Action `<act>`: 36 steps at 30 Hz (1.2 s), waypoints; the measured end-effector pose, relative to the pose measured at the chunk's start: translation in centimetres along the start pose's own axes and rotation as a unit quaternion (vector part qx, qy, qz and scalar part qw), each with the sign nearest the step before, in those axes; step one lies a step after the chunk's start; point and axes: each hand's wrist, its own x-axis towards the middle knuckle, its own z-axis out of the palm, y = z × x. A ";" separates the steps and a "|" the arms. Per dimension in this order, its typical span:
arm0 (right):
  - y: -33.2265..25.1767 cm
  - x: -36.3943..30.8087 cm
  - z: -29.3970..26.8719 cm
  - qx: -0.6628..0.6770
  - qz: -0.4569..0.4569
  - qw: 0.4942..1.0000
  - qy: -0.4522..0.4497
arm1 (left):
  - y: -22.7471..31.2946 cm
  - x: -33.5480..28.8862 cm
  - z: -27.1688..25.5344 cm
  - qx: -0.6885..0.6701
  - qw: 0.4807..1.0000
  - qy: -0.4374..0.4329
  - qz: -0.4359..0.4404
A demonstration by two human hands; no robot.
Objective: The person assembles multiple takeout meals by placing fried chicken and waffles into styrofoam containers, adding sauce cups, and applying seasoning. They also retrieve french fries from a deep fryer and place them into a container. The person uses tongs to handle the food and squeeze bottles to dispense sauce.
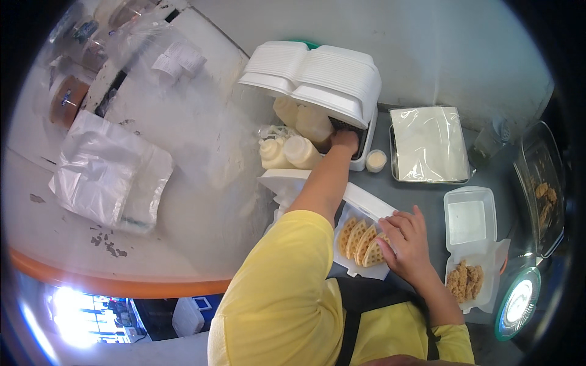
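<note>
My left arm stretches forward past the squeeze bottles [301, 151]. My left hand [345, 141] reaches into a white bin [365, 137] below stacked foam boxes [336, 73]; its fingertips are hidden among dark contents. My right hand [408, 244] hovers at the corner of an open foam takeaway box [367, 201], its fingers loosely bent and apart. Whether they touch the lid, I cannot tell. Waffle wedges [360, 241] lie in a row on paper in that box, partly under my right fingers. A small lidded cup [376, 160] stands beside the bin.
At right, another open foam box [470, 216] holds fried chicken pieces [465, 280]. Behind it lies a tray of white paper sheets [427, 143]. A glass dish [542, 189] with fried pieces stands far right. Clear plastic bags [113, 174] lie on the left counter, edged in orange [122, 282].
</note>
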 end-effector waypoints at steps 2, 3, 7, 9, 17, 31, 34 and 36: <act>-0.1 -0.1 -0.1 -0.005 -0.001 1.000 -0.012 | -0.2 0.5 -0.1 -0.015 0.999 -0.035 0.028; -0.1 -0.1 -0.1 -0.006 -0.001 1.000 -0.017 | -0.4 0.5 0.0 -0.011 0.999 -0.026 0.029; -0.4 -0.1 -0.1 -0.005 0.011 1.000 -0.017 | 0.1 -0.3 -1.4 0.033 0.999 0.017 0.029; -0.4 0.1 -0.1 -0.002 0.010 1.000 -0.014 | 0.1 -0.9 -1.8 0.038 0.999 0.035 0.016; -0.3 0.7 -0.1 -0.003 -0.010 1.000 -0.019 | -1.8 -2.1 -3.2 0.054 0.982 0.110 0.141; 2.2 2.2 -0.5 -0.039 0.018 0.999 0.014 | 0.3 -9.0 -11.3 0.220 0.954 0.070 0.194; 1.9 2.7 -0.5 -0.029 0.006 1.000 -0.001 | -3.9 -10.3 -12.5 0.237 0.935 0.114 0.238; 2.0 2.8 -0.3 -0.033 0.020 0.999 0.008 | -4.6 -11.5 -13.1 0.105 0.958 0.171 0.206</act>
